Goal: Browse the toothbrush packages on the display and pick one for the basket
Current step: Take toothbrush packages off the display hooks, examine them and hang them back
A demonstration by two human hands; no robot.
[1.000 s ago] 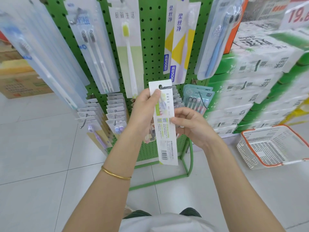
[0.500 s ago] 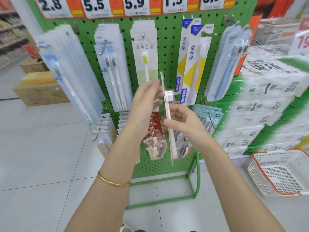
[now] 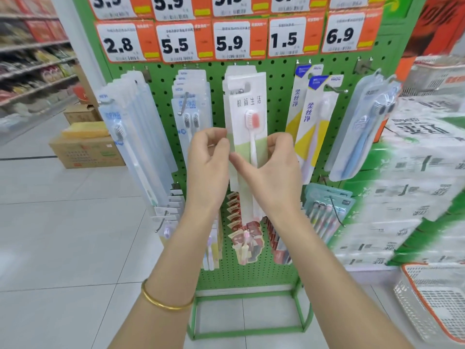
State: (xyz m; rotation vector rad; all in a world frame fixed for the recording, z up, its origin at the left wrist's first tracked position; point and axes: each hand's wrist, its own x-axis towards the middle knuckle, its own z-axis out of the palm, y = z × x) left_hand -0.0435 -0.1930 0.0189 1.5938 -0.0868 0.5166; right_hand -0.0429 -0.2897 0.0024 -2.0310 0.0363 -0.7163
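I hold a white-and-green toothbrush package [image 3: 247, 109] with a pink-headed brush, front side toward me, against the green pegboard display [image 3: 161, 81]. Its top sits by the centre hook, in front of more packages of the same kind. My left hand [image 3: 208, 167] pinches its left edge and my right hand [image 3: 274, 167] pinches its right edge, both at mid-height. A white basket with an orange rim [image 3: 432, 298] stands on the floor at the lower right.
Other packs hang alongside: clear blister packs [image 3: 136, 137], a two-brush pack [image 3: 188, 114], yellow-white packs [image 3: 309, 122], a blue-brush pack [image 3: 362, 129]. Price tags [image 3: 231, 41] line the top. Stacked tissue packs [image 3: 415, 185] stand right, cardboard boxes [image 3: 85, 149] left.
The package turned from its back, through edge-on, to its front facing me. Both hands lifted it up to the centre hook. My view tilted upward.
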